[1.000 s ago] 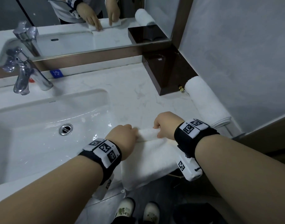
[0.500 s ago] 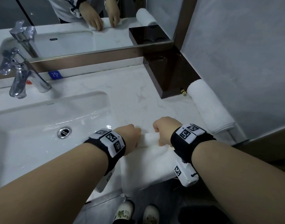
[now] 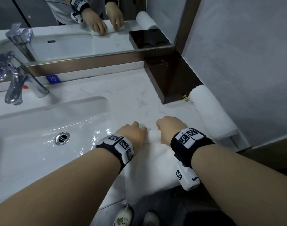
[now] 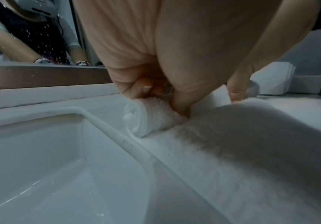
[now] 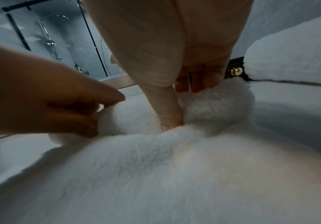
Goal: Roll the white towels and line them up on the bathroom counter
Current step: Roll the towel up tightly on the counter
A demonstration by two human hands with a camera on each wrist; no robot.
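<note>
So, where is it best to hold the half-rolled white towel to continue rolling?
Hold the rolled part of the half-rolled white towel from above, near both ends, fingers curled over its far side, as the left hand and right hand do. The roll is a soft cylinder.

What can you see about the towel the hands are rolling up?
The towel is white and fluffy, like soft terry cloth. Its far end is wound into a small tight roll, with spiral layers showing at the end in the left wrist view. The rest lies flat on the counter beside the sink, and its near edge hangs over the counter's front. The left hand and right hand both grip the roll, fingers curled over it and thumbs pressed in behind.
</note>
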